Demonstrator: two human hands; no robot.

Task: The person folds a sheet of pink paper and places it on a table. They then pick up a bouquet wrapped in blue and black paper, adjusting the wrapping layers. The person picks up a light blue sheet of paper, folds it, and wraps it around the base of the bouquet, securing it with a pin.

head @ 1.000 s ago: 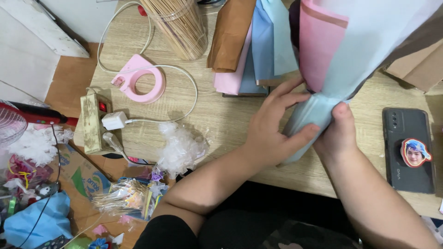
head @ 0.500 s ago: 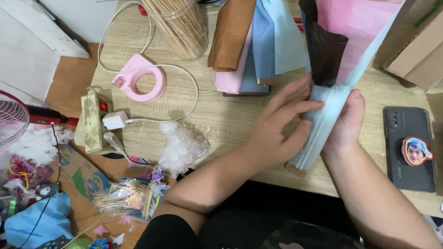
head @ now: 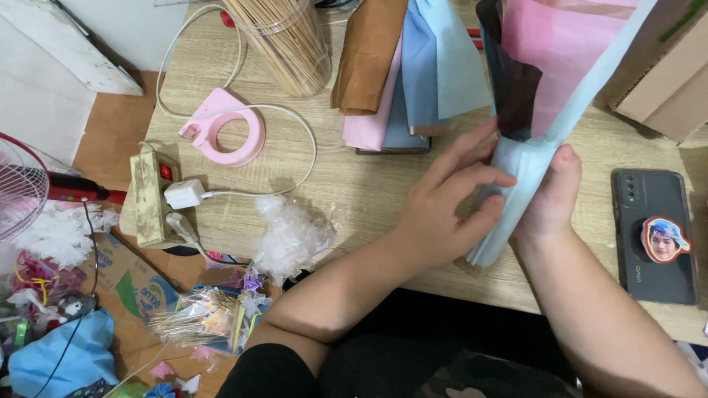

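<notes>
Both hands meet at the centre right of the frame, closed around a gathered bundle of paper sheets. Left hand [head: 450,203] lies with its fingers spread across the front of the light blue wrapping paper [head: 516,191], pressing it flat, while the right hand [head: 549,195] grips the same bundle from the other side, thumb pointing up along the fold. From that pinched neck the light blue paper fans upward toward the upper right corner, with a pink sheet [head: 560,51] and a dark brown sheet [head: 512,81] tucked inside it. The bundle's lower end reaches the near edge of the wooden counter [head: 369,184].

Just left of the bundle, at the top centre, lies a stack of loose paper sheets [head: 402,74] in brown, pink and blue. Further left stands a clear jar of wooden sticks [head: 284,44]. A pink ring-shaped tape dispenser [head: 225,133] sits at the upper left, circled by a white cable [head: 306,140] that runs to a power strip [head: 151,195] at the counter's left edge. Crumpled clear plastic [head: 291,232] lies near the left forearm. A dark phone [head: 653,236] rests at the right edge, well apart from the hands.
</notes>
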